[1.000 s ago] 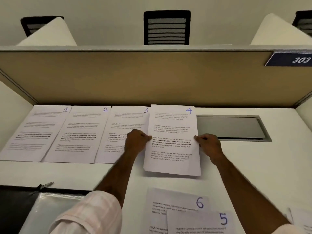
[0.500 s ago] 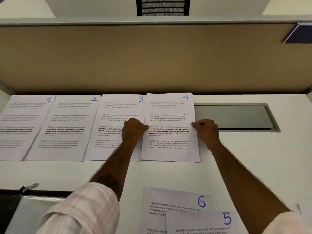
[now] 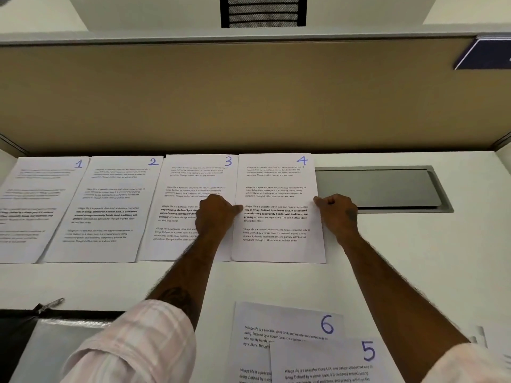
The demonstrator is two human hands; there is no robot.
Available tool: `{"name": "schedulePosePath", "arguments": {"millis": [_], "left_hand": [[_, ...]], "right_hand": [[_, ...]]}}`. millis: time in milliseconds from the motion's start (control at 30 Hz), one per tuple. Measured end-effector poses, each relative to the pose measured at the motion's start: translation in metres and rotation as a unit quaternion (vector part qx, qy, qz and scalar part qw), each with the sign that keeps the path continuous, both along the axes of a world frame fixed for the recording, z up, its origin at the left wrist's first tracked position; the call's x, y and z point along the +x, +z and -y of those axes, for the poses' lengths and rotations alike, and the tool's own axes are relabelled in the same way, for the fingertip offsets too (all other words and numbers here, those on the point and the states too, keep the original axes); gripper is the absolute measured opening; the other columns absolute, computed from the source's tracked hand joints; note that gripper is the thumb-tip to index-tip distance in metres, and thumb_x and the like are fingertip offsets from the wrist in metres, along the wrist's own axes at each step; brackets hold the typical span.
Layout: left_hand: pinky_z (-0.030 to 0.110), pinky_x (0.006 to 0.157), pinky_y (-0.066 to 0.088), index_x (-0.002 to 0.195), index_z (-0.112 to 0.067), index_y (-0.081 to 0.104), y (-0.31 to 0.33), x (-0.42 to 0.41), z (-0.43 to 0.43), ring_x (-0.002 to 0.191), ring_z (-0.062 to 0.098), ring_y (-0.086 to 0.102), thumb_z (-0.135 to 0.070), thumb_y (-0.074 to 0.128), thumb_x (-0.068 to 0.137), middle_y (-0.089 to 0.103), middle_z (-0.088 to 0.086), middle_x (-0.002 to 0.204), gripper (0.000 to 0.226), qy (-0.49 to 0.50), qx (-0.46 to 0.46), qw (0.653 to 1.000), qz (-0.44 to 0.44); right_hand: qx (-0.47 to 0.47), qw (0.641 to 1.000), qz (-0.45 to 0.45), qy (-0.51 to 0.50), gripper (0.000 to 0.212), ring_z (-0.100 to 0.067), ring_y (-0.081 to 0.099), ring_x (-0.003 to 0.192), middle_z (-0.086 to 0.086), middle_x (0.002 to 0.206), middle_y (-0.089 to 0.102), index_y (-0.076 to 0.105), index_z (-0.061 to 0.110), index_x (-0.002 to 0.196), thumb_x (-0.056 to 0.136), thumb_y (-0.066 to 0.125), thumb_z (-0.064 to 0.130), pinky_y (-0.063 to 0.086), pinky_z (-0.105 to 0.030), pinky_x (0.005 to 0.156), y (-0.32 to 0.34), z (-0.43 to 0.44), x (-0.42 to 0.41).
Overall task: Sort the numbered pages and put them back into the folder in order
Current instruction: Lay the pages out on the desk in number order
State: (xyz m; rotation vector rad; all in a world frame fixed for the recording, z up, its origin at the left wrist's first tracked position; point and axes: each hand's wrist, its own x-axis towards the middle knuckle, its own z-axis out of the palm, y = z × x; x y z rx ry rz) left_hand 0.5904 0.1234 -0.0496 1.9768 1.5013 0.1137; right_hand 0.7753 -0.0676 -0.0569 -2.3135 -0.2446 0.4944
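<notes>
- Up at the back of the white desk (image 3: 414, 258), page 1 (image 3: 36, 205), page 2 (image 3: 107, 208), page 3 (image 3: 188, 189) and page 4 (image 3: 276, 217) lie side by side in a row against the tan partition (image 3: 249, 92).
- Page 4 is at the right end of the row. Its left edge slightly overlaps page 3, and its right edge is just beside the grey cable hatch (image 3: 378, 187).
- The left hand (image 3: 217, 214) has its fingers curled, pinches page 4's left edge and lies over page 3.
- The right hand (image 3: 336, 214), also curled, pinches the page's right edge.
- Nearer the person, page 5 (image 3: 331, 363) lies partly on top of page 6 (image 3: 276, 327).
- The black folder (image 3: 16, 341), with a clear plastic sleeve inside, lies at the near left, well apart from the row.
- A metal clip (image 3: 52, 303) is at the folder's far edge.
</notes>
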Motion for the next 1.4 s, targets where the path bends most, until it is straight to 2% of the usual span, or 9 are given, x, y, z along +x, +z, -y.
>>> {"name": "schedulePosePath", "arguments": {"millis": [100,233,400,567,700,867,1033,1233,1400], "left_hand": [[0.039,0.078,0.055,0.085,-0.015,0.071,0.011,-0.01,0.007,0.083,0.027,0.067,-0.056,0.076,0.074,0.07,0.003,0.086,0.043,-0.003,0.008,1.0,-0.016],[0.042,0.084,0.054,0.095,-0.017,0.068,0.027,-0.039,0.04,0.095,0.027,0.066,-0.058,0.073,0.077,0.069,0.003,0.099,0.045,-0.026,0.02,0.999,0.002],[0.043,0.091,0.046,0.128,-0.016,0.053,0.044,-0.084,0.11,0.125,0.026,0.043,-0.049,0.075,0.079,0.049,0.007,0.13,0.063,-0.04,0.038,0.998,0.042],[0.048,0.097,0.044,0.14,-0.015,0.042,0.046,-0.126,0.178,0.131,0.03,0.035,-0.057,0.072,0.078,0.038,0.011,0.144,0.08,-0.042,0.07,0.997,0.005],[0.052,0.102,0.038,0.149,-0.014,0.029,0.038,-0.16,0.235,0.14,0.034,0.021,-0.063,0.069,0.077,0.019,0.014,0.156,0.096,-0.055,0.088,0.994,-0.023],[0.055,0.104,0.036,0.149,-0.011,0.028,0.025,-0.194,0.304,0.14,0.038,0.022,-0.067,0.07,0.072,0.019,0.019,0.156,0.104,-0.058,0.091,0.993,-0.041],[0.049,0.104,0.037,0.15,-0.011,0.026,0.024,-0.211,0.348,0.138,0.035,0.026,-0.074,0.064,0.072,0.023,0.016,0.154,0.106,-0.085,0.082,0.99,-0.081],[0.046,0.105,0.036,0.148,-0.01,0.026,0.021,-0.226,0.386,0.136,0.032,0.028,-0.079,0.059,0.071,0.026,0.014,0.152,0.109,-0.111,0.048,0.988,-0.096],[0.041,0.099,0.04,0.142,-0.017,0.03,0.018,-0.236,0.406,0.126,0.027,0.034,-0.08,0.058,0.07,0.032,0.007,0.139,0.1,-0.109,0.023,0.986,-0.123]], "right_hand": [[-0.01,1.0,-0.002,-0.009,0.038,-0.021,0.055,0.072,-0.006,0.078,0.062,0.066,0.001,0.085,0.095,0.059,0.036,0.037,-0.025,0.067,0.008,0.014,-0.005],[-0.033,0.999,0.012,0.01,0.035,-0.025,0.06,0.094,-0.003,0.097,0.066,0.067,0.007,0.096,0.093,0.059,0.041,0.038,-0.025,0.077,0.018,0.048,-0.03],[-0.063,0.993,0.038,0.092,0.037,-0.024,0.059,0.103,-0.008,0.115,0.061,0.064,0.012,0.109,0.092,0.06,0.045,0.043,-0.026,0.082,0.028,0.109,-0.079],[-0.081,0.987,0.066,0.119,0.035,-0.022,0.054,0.11,-0.004,0.119,0.056,0.062,0.018,0.11,0.091,0.06,0.047,0.046,-0.033,0.091,0.034,0.174,-0.127],[-0.094,0.981,0.1,0.139,0.036,-0.023,0.046,0.118,-0.004,0.121,0.052,0.061,0.016,0.113,0.091,0.06,0.045,0.044,-0.039,0.095,0.028,0.226,-0.161],[-0.131,0.971,0.132,0.149,0.052,-0.025,0.04,0.128,-0.005,0.139,0.044,0.052,0.017,0.131,0.091,0.057,0.049,0.04,-0.041,0.103,0.017,0.282,-0.198],[-0.187,0.959,0.136,0.163,0.065,-0.024,0.034,0.134,-0.005,0.147,0.035,0.04,0.021,0.142,0.091,0.049,0.06,0.037,-0.039,0.107,0.014,0.32,-0.229],[-0.196,0.97,0.078,0.119,0.078,-0.023,0.035,0.132,-0.004,0.144,0.033,0.03,0.022,0.144,0.084,0.054,0.067,0.038,-0.039,0.106,0.015,0.342,-0.268],[-0.194,0.977,0.054,0.075,0.077,-0.023,0.036,0.126,-0.006,0.137,0.035,0.03,0.018,0.143,0.085,0.058,0.06,0.042,-0.038,0.1,0.015,0.348,-0.286]]}}
